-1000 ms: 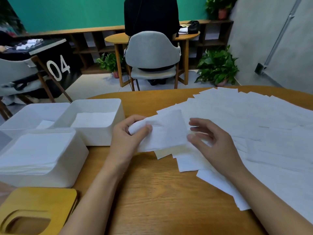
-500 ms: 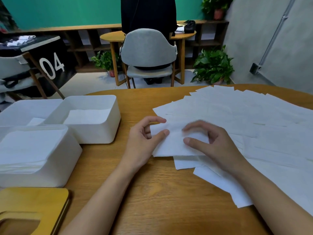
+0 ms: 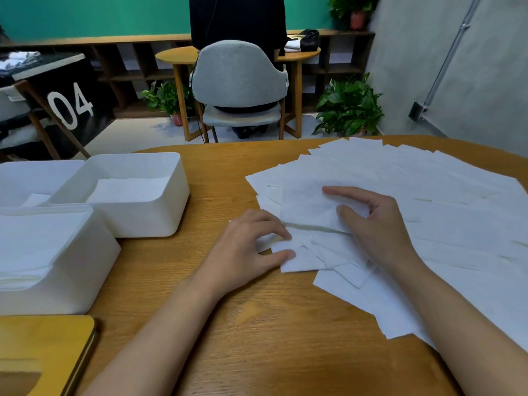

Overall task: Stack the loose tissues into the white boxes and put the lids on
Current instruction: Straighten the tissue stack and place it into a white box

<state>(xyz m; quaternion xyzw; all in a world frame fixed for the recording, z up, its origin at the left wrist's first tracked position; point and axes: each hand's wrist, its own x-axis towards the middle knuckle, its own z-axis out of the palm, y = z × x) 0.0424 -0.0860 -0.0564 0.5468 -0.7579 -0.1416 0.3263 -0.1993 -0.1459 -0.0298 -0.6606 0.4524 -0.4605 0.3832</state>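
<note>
Loose white tissues (image 3: pixel 428 195) lie fanned over the right half of the wooden table (image 3: pixel 257 324). My right hand (image 3: pixel 380 227) rests on the top sheet (image 3: pixel 305 201), with thumb and forefinger pinching it. My left hand (image 3: pixel 248 247) sits at the pile's near-left edge, fingers curled, thumb and forefinger on the corner of a lower tissue (image 3: pixel 297 261). On the left stand three white boxes. The near box (image 3: pixel 85 270) is filled with tissues to the rim. The middle box (image 3: pixel 160 218) holds a thin layer, and so does the far-left box (image 3: pixel 25 172).
A yellow wooden lid (image 3: pixel 45 347) with a slot lies at the table's near-left corner. Beyond the table stand a grey chair (image 3: pixel 240 78), a round table with a person at it, potted plants (image 3: pixel 348 107) and a black sign marked 04.
The sheet both hands held up has come down onto the pile. My left hand let go of it and moved nearer, to a lower tissue's corner. My right hand stays on the sheet.
</note>
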